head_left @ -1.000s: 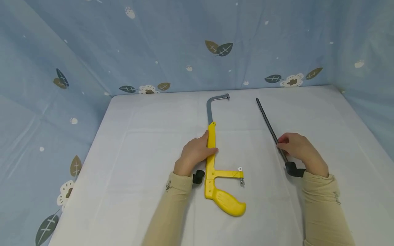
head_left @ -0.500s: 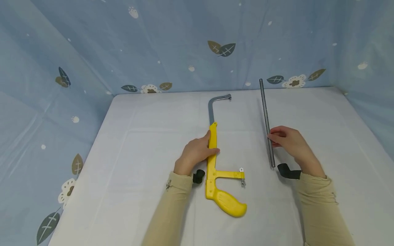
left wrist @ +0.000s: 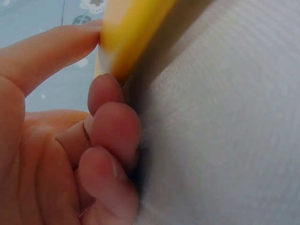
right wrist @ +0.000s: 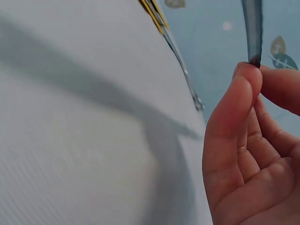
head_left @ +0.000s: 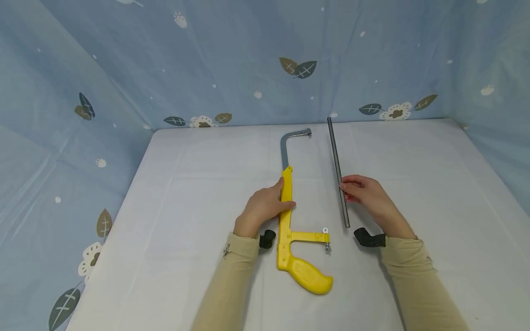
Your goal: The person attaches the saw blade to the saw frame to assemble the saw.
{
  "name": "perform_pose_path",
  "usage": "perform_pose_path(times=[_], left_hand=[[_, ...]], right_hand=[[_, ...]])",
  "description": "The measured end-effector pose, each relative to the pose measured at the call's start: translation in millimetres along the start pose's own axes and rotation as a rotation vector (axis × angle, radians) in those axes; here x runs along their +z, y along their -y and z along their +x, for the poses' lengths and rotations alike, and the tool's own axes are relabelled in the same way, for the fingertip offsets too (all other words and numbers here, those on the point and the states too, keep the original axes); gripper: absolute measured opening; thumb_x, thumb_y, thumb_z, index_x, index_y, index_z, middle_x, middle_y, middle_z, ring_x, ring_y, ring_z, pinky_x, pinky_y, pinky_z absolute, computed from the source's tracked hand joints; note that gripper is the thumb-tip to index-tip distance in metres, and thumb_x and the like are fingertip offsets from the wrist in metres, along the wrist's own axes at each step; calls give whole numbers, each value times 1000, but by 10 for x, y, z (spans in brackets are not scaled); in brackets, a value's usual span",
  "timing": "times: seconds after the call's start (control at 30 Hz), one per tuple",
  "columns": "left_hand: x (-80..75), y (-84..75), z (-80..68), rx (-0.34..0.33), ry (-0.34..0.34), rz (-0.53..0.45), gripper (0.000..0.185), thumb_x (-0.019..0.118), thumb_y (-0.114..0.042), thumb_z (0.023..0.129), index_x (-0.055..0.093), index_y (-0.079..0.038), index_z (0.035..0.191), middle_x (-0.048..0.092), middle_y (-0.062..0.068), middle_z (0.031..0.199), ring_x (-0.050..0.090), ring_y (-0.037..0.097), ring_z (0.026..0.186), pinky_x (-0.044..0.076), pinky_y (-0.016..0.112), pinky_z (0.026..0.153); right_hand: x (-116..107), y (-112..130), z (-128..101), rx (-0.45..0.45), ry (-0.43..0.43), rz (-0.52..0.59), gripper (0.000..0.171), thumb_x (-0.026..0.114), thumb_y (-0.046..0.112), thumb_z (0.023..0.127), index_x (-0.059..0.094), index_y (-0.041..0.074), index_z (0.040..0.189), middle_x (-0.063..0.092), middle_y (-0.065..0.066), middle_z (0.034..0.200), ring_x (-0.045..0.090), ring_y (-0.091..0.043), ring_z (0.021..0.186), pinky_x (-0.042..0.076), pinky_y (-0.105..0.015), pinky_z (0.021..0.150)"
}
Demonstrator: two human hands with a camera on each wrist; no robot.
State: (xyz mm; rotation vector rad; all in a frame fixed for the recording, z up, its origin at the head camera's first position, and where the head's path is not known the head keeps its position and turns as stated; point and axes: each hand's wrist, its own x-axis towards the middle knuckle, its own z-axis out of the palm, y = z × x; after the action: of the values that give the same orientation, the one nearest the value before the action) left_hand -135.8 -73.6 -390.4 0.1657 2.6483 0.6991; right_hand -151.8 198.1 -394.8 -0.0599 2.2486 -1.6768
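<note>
Blade (head_left: 338,170) partly behind fingers (head_left: 347,187)

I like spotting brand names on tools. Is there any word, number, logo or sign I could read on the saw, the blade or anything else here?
No readable text in any view.
Yellow hacksaw frame, gripped by the left hand: no marking shows.
Hacksaw blade, pinched by the right hand: plain grey, too thin to tell.
Small white tag by the blade pin: too small to read.
Blue cloth backdrop: only leaves and flowers.

White-covered table (head_left: 414,151) — blue leaf-and-flower cloth (head_left: 232,50) behind it.
</note>
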Motion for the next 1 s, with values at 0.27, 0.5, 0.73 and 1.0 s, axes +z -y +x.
perform_pose_path(times=[0.27,0.5,0.73,1.0], left_hand=[[8,6,11,8,-1,4,82,57,-50,81,15,-19,144,48,3,129,49,18,99,37,34,87],[6,2,6,11,-6,10,82,57,-50,81,15,-18,144,51,3,125,49,17,96,38,33,85],[7,0,8,20,-9,7,82,57,-50,81,16,-18,144,52,3,122,49,17,94,38,33,83],[-2,-7,-1,19,-10,14,82,57,-50,81,16,-17,144,56,4,114,49,18,89,39,32,80]], right_hand=[[142,-60,55,22,31,17,48,60,26,86,47,-6,120,57,-16,100,56,-12,73,48,-25,68],[199,-82,80,31,62,59,48,60,23,86,46,-8,121,57,-16,96,55,-11,69,48,-25,67],[221,-94,86,37,66,70,47,59,21,86,45,-10,119,56,-14,93,55,-11,68,48,-24,66],[232,-103,103,43,64,46,47,60,22,86,47,-10,118,56,-13,91,55,-12,68,48,-24,65]])
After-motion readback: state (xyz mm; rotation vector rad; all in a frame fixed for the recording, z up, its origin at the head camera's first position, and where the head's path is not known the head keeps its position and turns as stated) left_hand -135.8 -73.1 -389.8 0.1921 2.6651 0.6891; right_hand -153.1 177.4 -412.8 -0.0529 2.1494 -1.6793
